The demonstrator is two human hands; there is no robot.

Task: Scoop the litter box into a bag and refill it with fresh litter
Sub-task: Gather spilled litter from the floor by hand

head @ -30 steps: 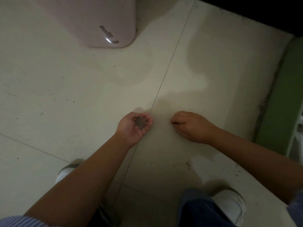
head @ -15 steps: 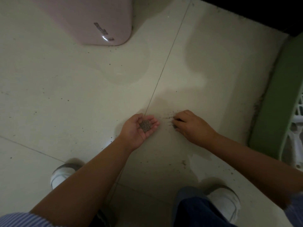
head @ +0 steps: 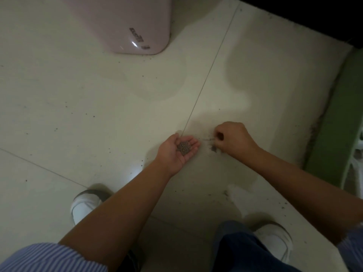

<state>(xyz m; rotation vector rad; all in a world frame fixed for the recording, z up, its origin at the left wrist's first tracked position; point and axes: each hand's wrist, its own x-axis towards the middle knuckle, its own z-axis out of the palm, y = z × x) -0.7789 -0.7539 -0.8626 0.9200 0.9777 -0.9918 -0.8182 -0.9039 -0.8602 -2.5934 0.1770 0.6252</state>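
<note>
- Two white shoes sit nearest to me, the left shoe [head: 84, 205] at the near left and the right shoe [head: 273, 240] at the near right, with a dark blue trouser leg [head: 241, 252] just beside the right one.
- My blue striped sleeves show at both near corners; the left sleeve [head: 45, 258] is the one I see best.
- Both of my bare arms reach out over the pale tiled floor [head: 78, 114].
- My left hand [head: 176, 152] is turned palm up, with the fingers lightly cupped like a small bowl.
- Some grey litter grains [head: 184, 148] lie in a little heap in that palm.
- My right hand [head: 233, 138] is just to the right of the left one, low at the floor. Its fingers are curled in. I cannot tell if they pinch any grains.
- More spilled grains [head: 213, 147] lie on the floor just beside that right hand, between my two hands.
- Tiny dark specks are dotted over the tiles, and more dark bits lie on the floor at the near right.
- One thin tile line [head: 206, 79] runs from my left hand away to the far right.
- On the far right is a green plastic edge [head: 334, 118] with a white grid part beside it.
- At the far left stands a pink rounded bin [head: 127, 22] with small writing on it.
</note>
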